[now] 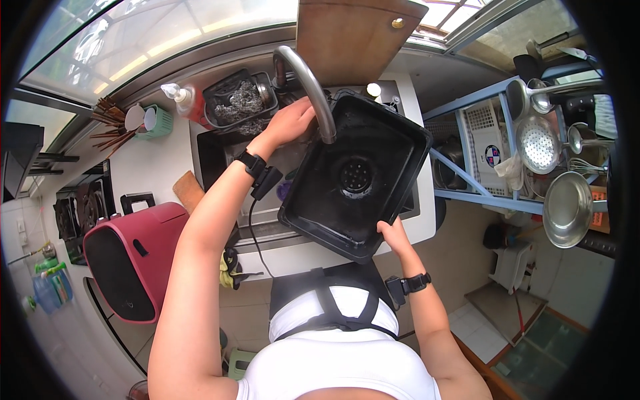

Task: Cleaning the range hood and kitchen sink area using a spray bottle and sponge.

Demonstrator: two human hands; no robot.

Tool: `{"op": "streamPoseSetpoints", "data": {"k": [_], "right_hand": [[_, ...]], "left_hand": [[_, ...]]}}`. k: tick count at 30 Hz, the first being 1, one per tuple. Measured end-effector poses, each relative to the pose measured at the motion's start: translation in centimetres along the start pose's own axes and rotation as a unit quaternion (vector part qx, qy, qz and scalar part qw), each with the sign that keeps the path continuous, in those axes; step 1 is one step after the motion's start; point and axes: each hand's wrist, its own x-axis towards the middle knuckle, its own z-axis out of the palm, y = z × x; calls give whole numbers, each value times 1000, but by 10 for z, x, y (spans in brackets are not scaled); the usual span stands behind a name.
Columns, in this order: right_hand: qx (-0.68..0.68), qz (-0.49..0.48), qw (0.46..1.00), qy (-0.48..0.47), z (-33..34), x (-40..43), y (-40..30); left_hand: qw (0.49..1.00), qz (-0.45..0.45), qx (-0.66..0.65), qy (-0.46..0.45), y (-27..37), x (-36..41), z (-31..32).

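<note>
A black rectangular tray (pixel 380 150) with a raised rim and a round perforated part in its floor is tilted over the sink (pixel 265 215). My right hand (pixel 395 234) grips its near right corner, thumb on the rim. Beside the curved metal faucet (pixel 312 85), my left hand (pixel 290 120) lies by the tray's far left edge; its fingertips are partly hidden behind the spout, so whether it grips anything is unclear. The faucet's spout end hangs over the tray. Some liquid or wet shine shows around the perforated part.
Left of the faucet stand a dark basket with crumpled foil-like material (pixel 240 102) and a pump bottle (pixel 187 100). A red appliance (pixel 135 260) sits on the left counter, near a brown cloth or sponge (pixel 189 191). Behind the sink leans a wooden board (pixel 350 40). Metal utensils hang from a blue rack (pixel 510 202) at right.
</note>
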Motion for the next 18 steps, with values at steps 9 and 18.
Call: {"op": "streamPoseSetpoints", "data": {"k": [9,18], "right_hand": [[-4,5,1000,-3,4,1,-2],[13,-53,997,47,20,4,-11]], "left_hand": [[999,32,-12,9,-19,-10,3],[990,-69,-121,14,-69,-69,15]]}}
